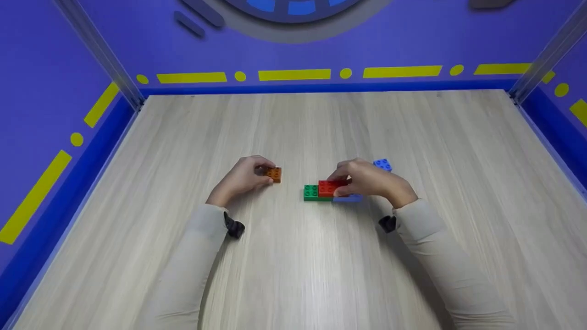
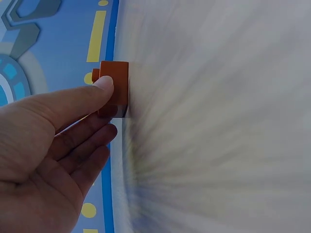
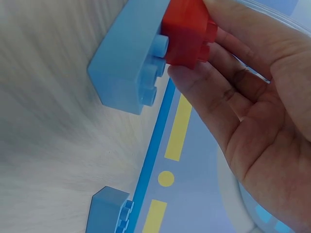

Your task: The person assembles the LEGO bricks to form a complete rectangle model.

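My left hand (image 1: 244,178) pinches an orange-brown toy brick (image 1: 274,174) between thumb and fingers; in the left wrist view the brick (image 2: 119,82) stands at the wooden surface, studs facing away from it. My right hand (image 1: 368,179) grips a red brick (image 1: 326,188), which sits across a green brick (image 1: 311,193) and a light blue brick (image 1: 348,199) lying end to end. In the right wrist view the red brick (image 3: 187,34) rests on part of the light blue brick (image 3: 127,63), whose near studs show. The fingers hide the red brick's right part in the head view.
Behind the right hand lies another blue brick (image 1: 382,165), apart from the joined ones. The wooden table (image 1: 293,256) is bordered by a blue-purple back wall (image 1: 394,50) and side walls with yellow markings. Both wrists carry black straps.
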`<control>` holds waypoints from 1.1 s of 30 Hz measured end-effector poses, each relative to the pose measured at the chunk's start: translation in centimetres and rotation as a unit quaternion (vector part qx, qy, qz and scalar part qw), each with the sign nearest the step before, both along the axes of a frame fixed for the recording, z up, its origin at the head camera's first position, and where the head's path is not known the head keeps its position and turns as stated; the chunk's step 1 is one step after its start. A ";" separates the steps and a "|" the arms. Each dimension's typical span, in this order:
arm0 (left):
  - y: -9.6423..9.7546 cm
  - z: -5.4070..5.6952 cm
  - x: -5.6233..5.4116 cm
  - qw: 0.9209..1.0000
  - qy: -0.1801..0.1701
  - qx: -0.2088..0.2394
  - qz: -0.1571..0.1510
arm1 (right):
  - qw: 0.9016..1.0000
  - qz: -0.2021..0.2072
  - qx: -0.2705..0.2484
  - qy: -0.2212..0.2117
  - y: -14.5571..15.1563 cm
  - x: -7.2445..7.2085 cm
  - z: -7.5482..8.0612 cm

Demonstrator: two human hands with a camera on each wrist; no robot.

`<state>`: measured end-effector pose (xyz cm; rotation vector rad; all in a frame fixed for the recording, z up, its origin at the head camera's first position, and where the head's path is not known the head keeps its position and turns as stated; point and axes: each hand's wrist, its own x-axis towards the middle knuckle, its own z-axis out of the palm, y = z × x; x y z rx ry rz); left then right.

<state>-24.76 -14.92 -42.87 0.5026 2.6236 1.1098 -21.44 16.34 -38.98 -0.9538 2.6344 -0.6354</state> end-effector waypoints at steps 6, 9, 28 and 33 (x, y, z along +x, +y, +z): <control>0.0 0.1 0.1 1.000 0.003 0.001 -0.004 | 1.000 0.001 0.002 0.001 0.0 0.0 0.0; 0.0 0.0 0.2 1.000 0.004 0.005 -0.004 | 1.000 0.002 0.000 0.001 0.0 0.0 -0.1; 0.5 0.4 0.8 1.000 0.011 0.009 -0.011 | 1.000 -0.001 0.000 -0.003 0.1 -0.1 -0.1; 0.8 0.7 1.1 1.000 0.011 0.014 -0.018 | 1.000 0.004 -0.005 -0.002 0.1 -0.1 -0.1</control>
